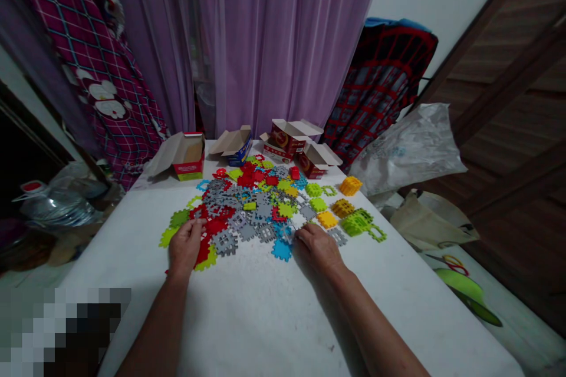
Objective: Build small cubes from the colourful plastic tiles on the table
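A heap of flat interlocking plastic tiles with notched edges lies in the middle of the table, among them red tiles (217, 224), grey tiles (225, 242) and a blue tile (282, 250). My left hand (184, 247) is closed at the heap's left side, beside red and green tiles; whatever its fingertips pinch is too small to make out. At the right front, my right hand (319, 242) has its fingers curled and pinched at the edge of a grey tile (288, 234). A white tile (298, 220) lies just beyond those fingers.
Stacked yellow tiles (350, 185) and stacked green tiles (357, 222) stand on the right. Along the back are an open red box (189, 166), a blue box (240, 153) and two dark red boxes (312, 164). Scissors (455, 264) lie beyond the white table's (247, 318) right edge.
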Demonstrator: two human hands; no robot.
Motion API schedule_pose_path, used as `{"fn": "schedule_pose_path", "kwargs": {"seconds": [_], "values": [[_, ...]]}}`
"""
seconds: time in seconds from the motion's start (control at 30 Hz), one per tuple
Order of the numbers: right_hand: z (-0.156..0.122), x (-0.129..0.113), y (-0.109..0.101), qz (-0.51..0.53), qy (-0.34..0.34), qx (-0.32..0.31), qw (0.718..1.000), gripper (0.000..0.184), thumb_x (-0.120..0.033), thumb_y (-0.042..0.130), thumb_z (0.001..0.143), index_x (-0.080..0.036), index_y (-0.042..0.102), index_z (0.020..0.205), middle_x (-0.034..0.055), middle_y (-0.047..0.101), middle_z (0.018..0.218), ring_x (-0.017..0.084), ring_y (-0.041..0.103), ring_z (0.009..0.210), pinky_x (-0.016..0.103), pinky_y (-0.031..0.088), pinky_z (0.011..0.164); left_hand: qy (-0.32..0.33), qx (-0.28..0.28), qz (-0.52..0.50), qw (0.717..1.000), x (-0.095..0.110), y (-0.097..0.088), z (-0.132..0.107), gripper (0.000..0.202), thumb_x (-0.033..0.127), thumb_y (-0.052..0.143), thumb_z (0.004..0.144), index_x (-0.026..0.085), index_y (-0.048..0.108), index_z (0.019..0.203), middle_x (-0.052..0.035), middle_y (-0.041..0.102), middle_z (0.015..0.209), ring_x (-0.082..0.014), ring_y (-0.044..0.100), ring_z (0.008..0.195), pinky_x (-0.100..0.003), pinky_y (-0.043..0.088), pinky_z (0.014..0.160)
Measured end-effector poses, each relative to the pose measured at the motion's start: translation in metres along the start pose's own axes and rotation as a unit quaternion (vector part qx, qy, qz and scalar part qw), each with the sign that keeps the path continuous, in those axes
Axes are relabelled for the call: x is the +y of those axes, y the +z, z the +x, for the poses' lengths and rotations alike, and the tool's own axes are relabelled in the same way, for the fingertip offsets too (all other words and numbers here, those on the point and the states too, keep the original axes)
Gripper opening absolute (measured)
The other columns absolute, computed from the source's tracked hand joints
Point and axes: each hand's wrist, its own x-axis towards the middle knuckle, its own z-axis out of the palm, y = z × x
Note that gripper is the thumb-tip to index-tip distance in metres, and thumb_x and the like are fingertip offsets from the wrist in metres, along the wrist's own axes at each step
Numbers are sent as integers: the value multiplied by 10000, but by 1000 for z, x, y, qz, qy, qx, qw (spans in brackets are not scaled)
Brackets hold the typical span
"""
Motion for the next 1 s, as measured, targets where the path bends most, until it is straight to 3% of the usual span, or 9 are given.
{"fn": "schedule_pose_path", "kwargs": {"seconds": [0.17,0.27,0.37,0.53,0.77,1.0], "values": [[-17,18,10,42,25,9,999,287,-215,452,947,-242,702,1087,51,684,1051,168,615,972,241,426,774,10,4,-7,1000,2,0,-1,440,593,521,723,222,731,831,-37,772,811,-220,715,811,-320,549,775],[-29,15,22,91,118,46,988,270,-230,466,926,-219,678,1094,55,690,1038,174,625,962,250,442,783,8,6,10,1000,0,-1,-1,469,613,523,722,219,742,851,-35,766,766,-226,714,794,-326,547,760],[-37,4,30,93,192,72,974,262,-370,545,900,-217,676,1067,72,688,1056,205,622,974,275,450,768,15,13,19,1000,-1,-1,0,466,610,522,726,219,744,850,-33,763,752,-225,712,788,-325,547,751],[-33,-13,32,66,203,77,974,331,-465,605,863,-228,692,1077,83,667,1089,233,601,1035,296,450,790,10,8,23,1000,-1,-1,1,431,576,522,742,224,741,859,-33,764,774,-218,711,805,-316,546,774],[-31,-14,32,83,204,74,973,243,-385,563,898,-237,700,1034,55,667,1043,205,605,1014,274,439,779,1,2,15,1000,4,-2,-1,403,553,525,739,221,728,845,-41,771,820,-224,717,817,-324,552,792],[-24,-23,30,54,228,84,969,344,-504,591,873,-207,685,1017,96,660,1015,244,610,998,307,450,749,-4,3,17,1000,4,-2,-1,413,557,528,735,217,729,854,-52,771,810,-233,721,843,-343,552,832]]}}
